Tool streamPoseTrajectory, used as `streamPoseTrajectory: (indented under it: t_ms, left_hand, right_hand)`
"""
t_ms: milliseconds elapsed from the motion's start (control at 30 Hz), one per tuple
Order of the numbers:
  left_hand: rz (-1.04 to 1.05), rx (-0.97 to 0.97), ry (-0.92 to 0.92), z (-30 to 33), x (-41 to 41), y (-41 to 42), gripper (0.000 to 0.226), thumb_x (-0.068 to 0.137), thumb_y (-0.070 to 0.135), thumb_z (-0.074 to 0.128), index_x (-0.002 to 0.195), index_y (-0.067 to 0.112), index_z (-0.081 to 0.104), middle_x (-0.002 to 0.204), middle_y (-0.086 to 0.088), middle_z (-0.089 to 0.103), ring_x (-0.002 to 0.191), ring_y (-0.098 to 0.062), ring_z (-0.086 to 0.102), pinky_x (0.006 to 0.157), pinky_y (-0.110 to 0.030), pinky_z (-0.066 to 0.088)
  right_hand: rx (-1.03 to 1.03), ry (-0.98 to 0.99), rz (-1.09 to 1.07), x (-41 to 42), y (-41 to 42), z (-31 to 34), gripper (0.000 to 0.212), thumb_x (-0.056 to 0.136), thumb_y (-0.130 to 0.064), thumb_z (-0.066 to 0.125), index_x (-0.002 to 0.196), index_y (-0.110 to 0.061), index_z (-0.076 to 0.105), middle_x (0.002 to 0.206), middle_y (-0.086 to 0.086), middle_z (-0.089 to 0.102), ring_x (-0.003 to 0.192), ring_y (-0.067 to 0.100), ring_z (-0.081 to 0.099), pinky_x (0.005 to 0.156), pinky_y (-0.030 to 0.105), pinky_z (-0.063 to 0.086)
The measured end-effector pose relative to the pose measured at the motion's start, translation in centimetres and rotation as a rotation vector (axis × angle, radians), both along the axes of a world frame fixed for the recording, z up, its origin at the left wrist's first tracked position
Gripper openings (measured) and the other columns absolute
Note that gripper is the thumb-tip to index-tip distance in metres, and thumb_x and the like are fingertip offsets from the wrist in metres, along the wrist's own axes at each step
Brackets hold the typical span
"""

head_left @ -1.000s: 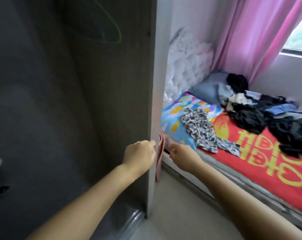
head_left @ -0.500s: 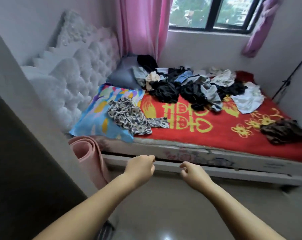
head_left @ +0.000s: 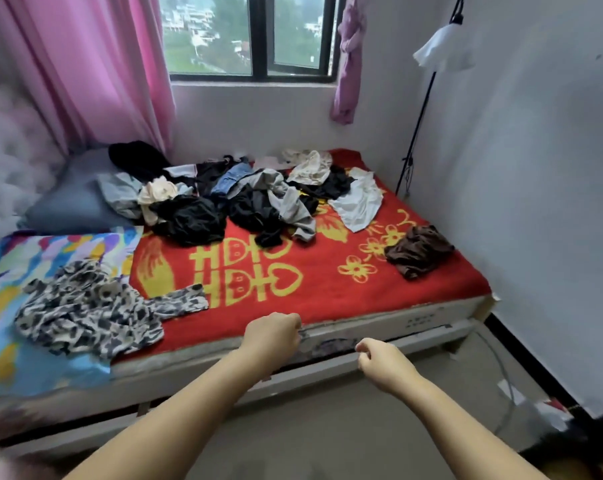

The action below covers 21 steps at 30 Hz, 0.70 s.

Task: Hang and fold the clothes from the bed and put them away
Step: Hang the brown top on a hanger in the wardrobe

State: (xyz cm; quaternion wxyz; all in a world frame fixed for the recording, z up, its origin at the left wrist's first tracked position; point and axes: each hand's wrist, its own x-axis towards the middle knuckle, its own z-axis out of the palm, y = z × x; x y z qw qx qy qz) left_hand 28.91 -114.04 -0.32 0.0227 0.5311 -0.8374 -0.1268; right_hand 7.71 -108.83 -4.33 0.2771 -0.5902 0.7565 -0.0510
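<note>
Both grips are curled and hold nothing: the left hand (head_left: 272,336) and right hand (head_left: 384,363) hover at the bed (head_left: 379,332) edge. Just beyond them, yellow double-happiness characters mark the red blanket (head_left: 327,289). The leopard-print garment (head_left: 92,306) lies left of the left grip; the clothes pile (head_left: 251,199) lies farther back.

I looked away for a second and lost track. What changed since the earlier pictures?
The view swung right, from the wardrobe to the bed. Both hands left the wardrobe edge; the left hand and right hand now hover curled at the bed's edge, holding nothing. The clothes pile lies untouched.
</note>
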Motion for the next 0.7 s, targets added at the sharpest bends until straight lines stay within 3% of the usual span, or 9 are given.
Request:
streamPoseTrajectory:
  t_ms: [233, 500, 700]
  left_hand:
    - [-0.08, 0.057, -0.009, -1.6, -12.6, -8.6, 0.027, 0.095, 0.017, 0.037, 0.109, 0.014, 0.06, 0.096, -0.002, 0.068, 0.083, -0.024, 0.063, 0.067, -0.034, 0.053]
    - [-0.185, 0.091, -0.024, -4.5, -22.5, -19.5, 0.031, 0.094, 0.021, 0.038, 0.112, 0.019, 0.062, 0.103, -0.001, 0.068, 0.091, -0.022, 0.064, 0.072, -0.033, 0.054]
    - [-0.241, 0.16, -0.041, -7.3, -30.4, -31.5, 0.031, 0.094, 0.021, 0.039, 0.114, 0.02, 0.062, 0.106, -0.001, 0.067, 0.094, -0.023, 0.063, 0.066, -0.028, 0.045]
  right_hand:
    - [0.043, 0.031, -0.154, -13.6, -6.1, 0.7, 0.034, 0.096, -0.02, 0.034, 0.121, -0.021, 0.057, 0.112, 0.002, 0.064, 0.082, 0.02, 0.059, 0.076, 0.033, 0.052]
    - [0.092, -0.013, -0.228, -21.6, -14.9, -2.2, 0.035, 0.095, -0.019, 0.034, 0.12, -0.02, 0.058, 0.113, 0.003, 0.064, 0.096, 0.022, 0.062, 0.086, 0.036, 0.053]
    - [0.132, -0.06, -0.34, -29.0, -24.3, -4.1, 0.033, 0.095, -0.017, 0.035, 0.118, -0.019, 0.059, 0.114, 0.006, 0.065, 0.1, 0.024, 0.062, 0.086, 0.034, 0.052]
